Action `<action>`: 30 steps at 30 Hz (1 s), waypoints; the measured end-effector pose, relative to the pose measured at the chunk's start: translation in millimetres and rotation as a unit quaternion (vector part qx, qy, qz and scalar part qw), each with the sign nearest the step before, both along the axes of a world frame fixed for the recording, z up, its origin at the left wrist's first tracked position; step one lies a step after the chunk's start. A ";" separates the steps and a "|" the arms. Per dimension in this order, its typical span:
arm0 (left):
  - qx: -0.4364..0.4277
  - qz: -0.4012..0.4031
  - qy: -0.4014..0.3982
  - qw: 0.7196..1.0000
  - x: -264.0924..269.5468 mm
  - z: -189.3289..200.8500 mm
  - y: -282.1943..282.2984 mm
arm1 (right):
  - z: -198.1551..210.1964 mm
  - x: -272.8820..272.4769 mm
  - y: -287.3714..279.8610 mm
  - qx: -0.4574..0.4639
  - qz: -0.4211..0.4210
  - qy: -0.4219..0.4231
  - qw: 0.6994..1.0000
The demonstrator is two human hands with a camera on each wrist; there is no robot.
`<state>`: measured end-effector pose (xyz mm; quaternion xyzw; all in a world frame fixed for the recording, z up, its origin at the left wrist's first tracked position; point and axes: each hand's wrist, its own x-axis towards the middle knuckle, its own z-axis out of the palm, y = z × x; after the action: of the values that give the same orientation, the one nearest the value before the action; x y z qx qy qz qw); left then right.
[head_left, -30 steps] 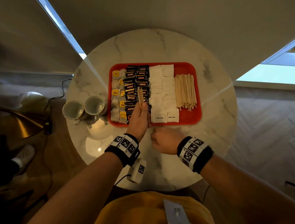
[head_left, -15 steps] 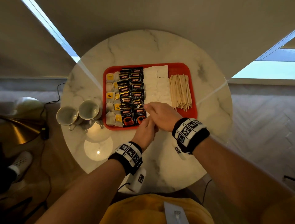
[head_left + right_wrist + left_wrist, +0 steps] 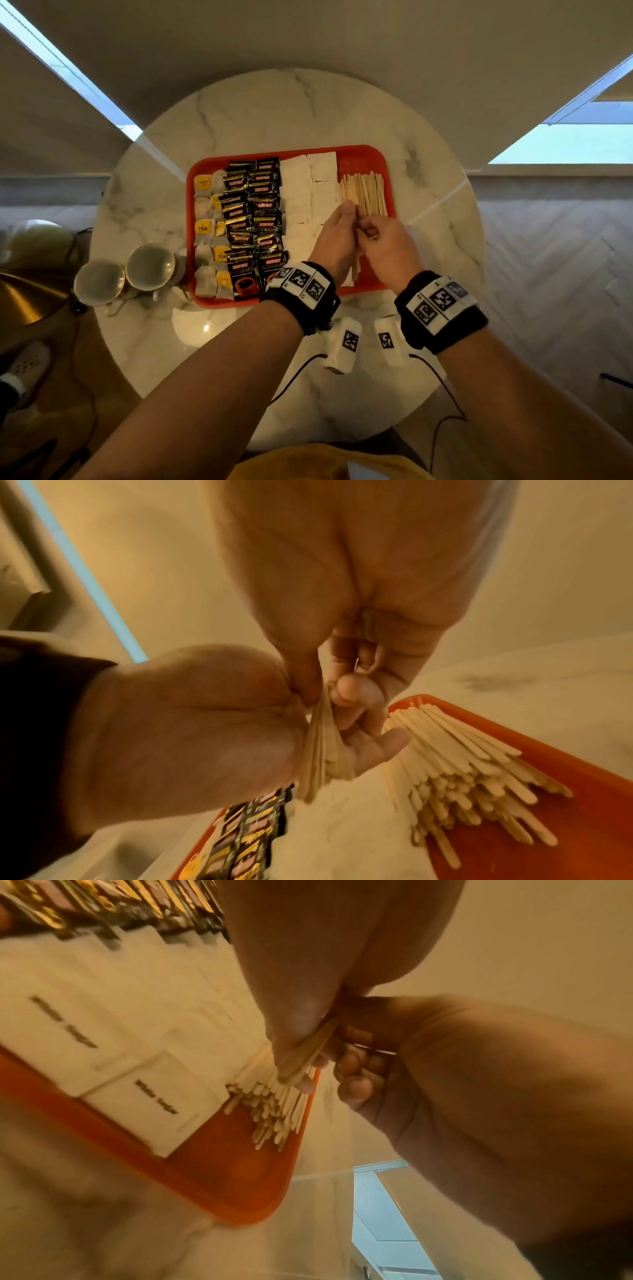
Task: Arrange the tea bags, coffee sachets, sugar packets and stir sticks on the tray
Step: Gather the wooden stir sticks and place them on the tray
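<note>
Two cups (image 3: 125, 274) stand on the table (image 3: 239, 109) just left of the tray (image 3: 363, 154), close enough that a nudge to the tray could knock them. On the tray, from the left, lie tea bags (image 3: 204, 236), then coffee sachets (image 3: 255, 219), then sugar packets (image 3: 301, 198), all in neat columns; a careless wrist passing low could drag them askew. Both hands are over the near right part of the tray. The left hand (image 3: 334, 240) holds a small bundle of sticks (image 3: 322, 750) upright, pinched between thumb and fingers, and the right hand (image 3: 385, 245) has its fingers curled onto the same bundle. The grip looks loose and fanned, so I think a stick could slip onto the sugar packets. Farthest right, the stick pile (image 3: 366, 192) is already untidy; setting the bundle down crooked would worsen it, or push sticks against the tray's edge.
</note>
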<state>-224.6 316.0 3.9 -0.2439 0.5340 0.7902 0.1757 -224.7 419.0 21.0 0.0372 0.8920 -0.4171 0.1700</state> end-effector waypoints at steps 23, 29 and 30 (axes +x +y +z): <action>-0.455 -0.098 0.044 0.884 -50.0 -50.6 12.4 | -43.5 -78.8 28.6 0.122 -0.032 -0.033 0.991; -0.445 -0.077 0.062 0.890 -48.7 -50.5 11.0 | -48.4 -73.1 29.4 0.118 -0.028 -0.025 0.992; -0.451 -0.068 0.069 0.887 -48.5 -51.2 9.6 | -47.7 -72.5 30.6 0.119 -0.025 -0.012 0.992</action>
<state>-273.2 325.6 -47.3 -0.2045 0.8591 0.4650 0.0628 -297.2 449.6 -26.7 0.0850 0.9321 -0.3114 0.1644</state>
